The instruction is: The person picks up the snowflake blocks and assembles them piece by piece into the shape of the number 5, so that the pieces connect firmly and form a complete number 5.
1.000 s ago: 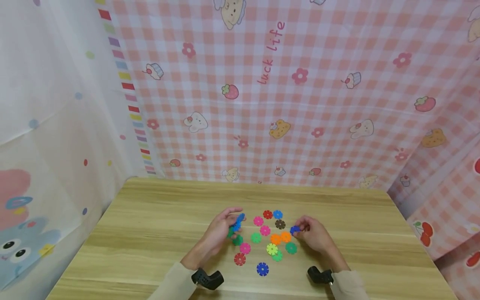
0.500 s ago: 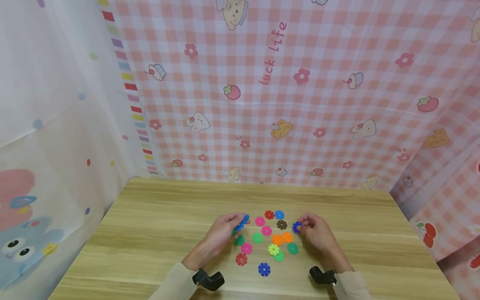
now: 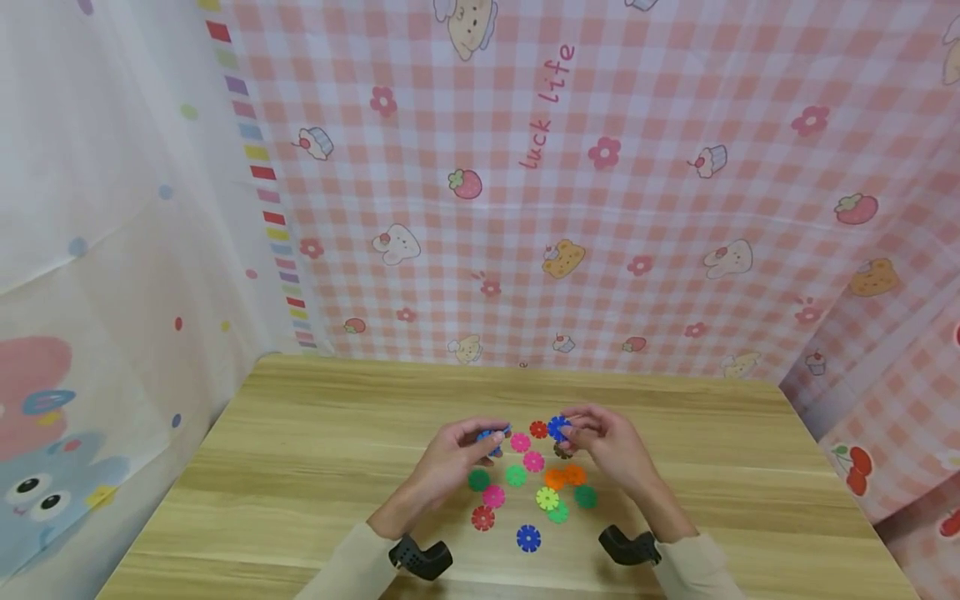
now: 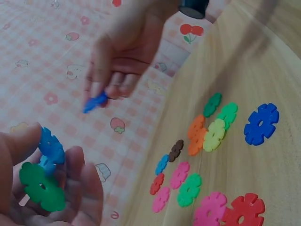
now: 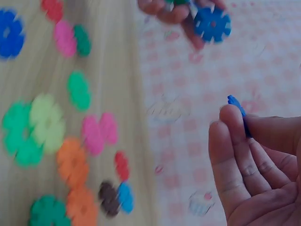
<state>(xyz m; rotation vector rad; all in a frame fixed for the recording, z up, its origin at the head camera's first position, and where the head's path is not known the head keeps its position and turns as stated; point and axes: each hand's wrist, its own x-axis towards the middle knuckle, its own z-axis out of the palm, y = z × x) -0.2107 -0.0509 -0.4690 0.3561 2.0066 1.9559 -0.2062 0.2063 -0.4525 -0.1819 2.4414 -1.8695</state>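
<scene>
My left hand [image 3: 444, 457] grips a cluster of slotted, flower-shaped plastic discs above the table. In the left wrist view a light blue disc [image 4: 51, 146] and a green disc [image 4: 42, 186] sit linked between thumb and fingers, a further blue piece between them. My right hand [image 3: 618, 450] pinches a dark blue slotted disc [image 3: 558, 428] by its edge between thumb and forefinger; the right wrist view shows this dark blue disc [image 5: 239, 113] nearly edge-on. The two hands face each other, their pieces apart. The right hand partly covers a brown disc [image 3: 562, 451].
Several loose discs lie on the wooden table [image 3: 315, 467] below and between the hands: red [image 3: 538, 429], pink [image 3: 533, 461], orange [image 3: 574, 474], yellow-green [image 3: 547, 498] overlapping a light green one, and dark blue [image 3: 528, 538] nearest me. A checked cloth [image 3: 480, 217] hangs behind.
My right hand has lifted and moved left with the dark blue disc, closer to the left hand. The left hand has turned its linked discs and shifted slightly right.
</scene>
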